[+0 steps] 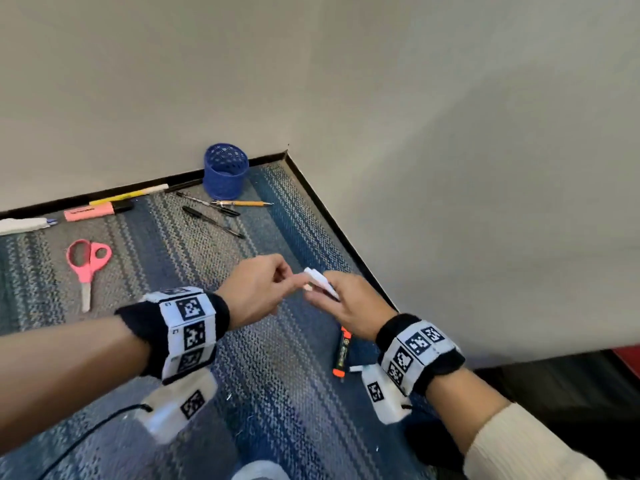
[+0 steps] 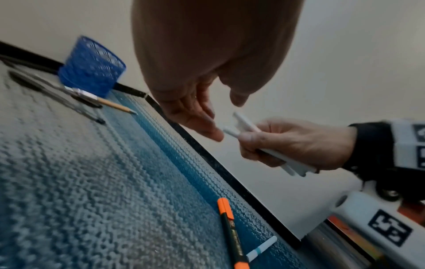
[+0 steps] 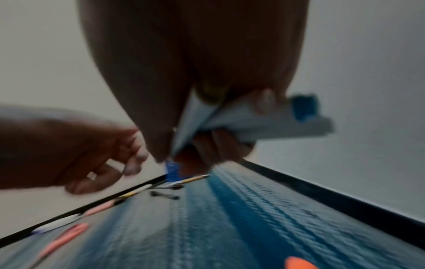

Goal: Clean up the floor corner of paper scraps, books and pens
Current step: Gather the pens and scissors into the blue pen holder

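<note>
My right hand (image 1: 332,296) grips a bunch of white paper scraps (image 1: 320,280) above the carpet near the right wall. The left wrist view shows the scraps (image 2: 247,122) as folded strips sticking out of the right hand (image 2: 276,140). In the right wrist view one scrap (image 3: 241,116) has a blue edge. My left hand (image 1: 298,282) reaches over, its index fingertip (image 2: 216,134) at the end of one strip, thumb held apart, gripping nothing. An orange highlighter (image 1: 341,353) and a small white scrap (image 2: 262,248) with a blue stripe lie on the floor below my right wrist.
A blue mesh pen cup (image 1: 225,171) stands in the wall corner. Black pens (image 1: 213,221), a pencil (image 1: 242,203), a pink highlighter (image 1: 93,213), a yellow pen (image 1: 131,194) and a white pen (image 1: 24,225) lie along the baseboard. Pink scissors (image 1: 86,268) lie at left.
</note>
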